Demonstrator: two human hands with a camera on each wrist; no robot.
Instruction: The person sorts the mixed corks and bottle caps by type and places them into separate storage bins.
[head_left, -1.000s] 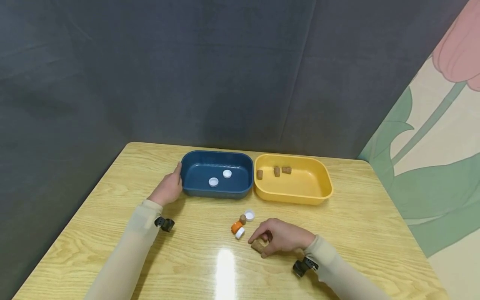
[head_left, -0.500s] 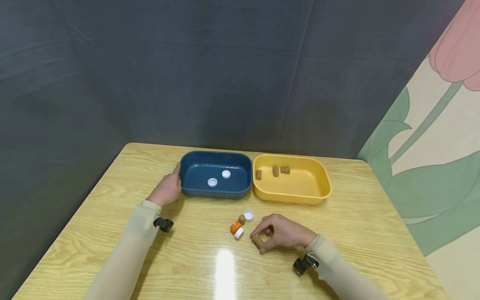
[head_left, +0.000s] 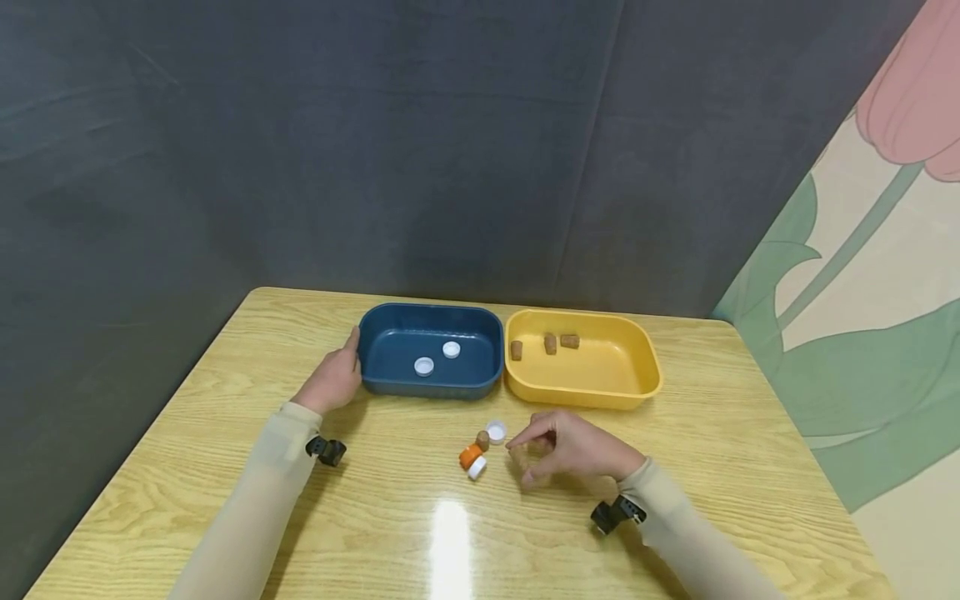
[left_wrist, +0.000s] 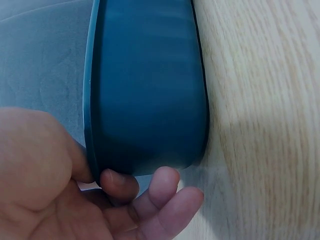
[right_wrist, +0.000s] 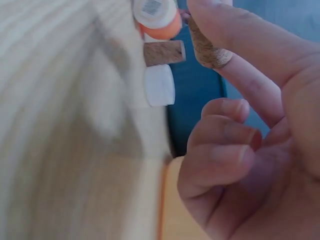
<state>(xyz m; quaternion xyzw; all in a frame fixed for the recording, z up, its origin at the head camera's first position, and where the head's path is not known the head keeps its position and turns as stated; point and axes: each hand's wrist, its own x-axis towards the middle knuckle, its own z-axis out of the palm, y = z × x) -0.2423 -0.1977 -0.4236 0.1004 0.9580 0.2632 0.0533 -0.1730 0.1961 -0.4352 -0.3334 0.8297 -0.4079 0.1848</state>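
My left hand [head_left: 330, 379] holds the left end of a blue plastic bin [left_wrist: 150, 90], thumb at the rim and curled fingers against the outer wall. Between thumb and index finger, my right hand [head_left: 577, 446] pinches a cork stopper [right_wrist: 210, 50] above the table; its other fingers are loosely curled. Just left of this hand lie a white bottle cap [head_left: 496, 432], another cork [head_left: 482, 440], an orange cap [head_left: 470, 455] and a second white cap [head_left: 477, 467], close together. Two white caps [head_left: 423, 367] lie inside the blue bin.
A yellow bin [head_left: 585, 393] stands against the blue bin's right side, with three corks [head_left: 551, 344] inside. Both stand near the back edge of the wooden table [head_left: 360, 533]. A dark curtain [head_left: 420, 150] hangs behind, and a painted wall [head_left: 892, 350] rises at the right.
My right hand has lifted the cork from the table and moved slightly up and right with it. The left hand stays at the blue bin.
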